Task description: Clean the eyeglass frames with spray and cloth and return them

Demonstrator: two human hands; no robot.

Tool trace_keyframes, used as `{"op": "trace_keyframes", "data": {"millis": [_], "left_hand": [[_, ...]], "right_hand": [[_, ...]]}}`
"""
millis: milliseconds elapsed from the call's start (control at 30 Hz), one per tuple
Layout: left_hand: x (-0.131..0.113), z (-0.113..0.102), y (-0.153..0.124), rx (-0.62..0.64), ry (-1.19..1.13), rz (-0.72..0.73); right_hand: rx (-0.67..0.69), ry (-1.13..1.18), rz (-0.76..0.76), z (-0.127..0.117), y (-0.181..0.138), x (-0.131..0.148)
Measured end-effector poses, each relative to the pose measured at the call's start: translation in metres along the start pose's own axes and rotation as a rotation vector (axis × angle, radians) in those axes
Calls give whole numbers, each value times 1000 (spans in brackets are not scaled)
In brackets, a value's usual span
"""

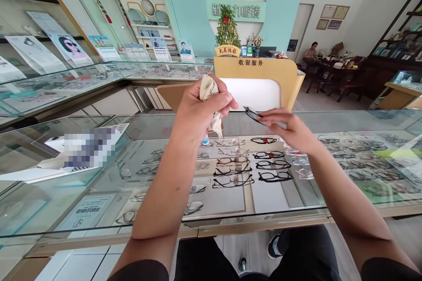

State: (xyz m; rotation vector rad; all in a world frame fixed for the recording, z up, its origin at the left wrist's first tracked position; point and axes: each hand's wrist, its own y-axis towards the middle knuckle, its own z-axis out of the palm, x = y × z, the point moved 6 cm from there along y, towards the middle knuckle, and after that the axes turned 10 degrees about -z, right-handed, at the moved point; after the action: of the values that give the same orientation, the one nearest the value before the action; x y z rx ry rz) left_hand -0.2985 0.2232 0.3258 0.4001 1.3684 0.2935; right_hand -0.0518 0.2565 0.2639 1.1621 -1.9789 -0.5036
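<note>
My left hand (206, 105) is closed around a crumpled cream cloth (208, 88), whose loose end hangs below the fingers. To its right, my right hand (286, 127) pinches a dark-framed pair of eyeglasses (252, 114) between thumb and fingers. The glasses are tilted and slightly blurred, apart from the cloth. Both hands are raised above the glass display counter (132, 224). Under its glass lie rows of eyeglasses, among them a black pair (275, 176) below the hands. A small bottle with a blue label (205, 140) shows partly behind my left wrist.
On the counter's left lies a white printed card stand (36, 178). More glass cases (59, 72) with advertising cards run along the left. A wooden cashier desk (292, 79) with a plant (227, 28) stands ahead. A person (310, 51) sits at a far-right table.
</note>
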Motion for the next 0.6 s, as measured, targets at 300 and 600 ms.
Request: {"op": "trace_keyframes", "data": {"millis": [300, 600], "left_hand": [[2, 4, -3, 20, 65, -24], [18, 17, -4, -39, 250, -3]], "right_hand": [[-204, 284, -156, -20, 50, 83], [-232, 324, -166, -5, 46, 72]]}}
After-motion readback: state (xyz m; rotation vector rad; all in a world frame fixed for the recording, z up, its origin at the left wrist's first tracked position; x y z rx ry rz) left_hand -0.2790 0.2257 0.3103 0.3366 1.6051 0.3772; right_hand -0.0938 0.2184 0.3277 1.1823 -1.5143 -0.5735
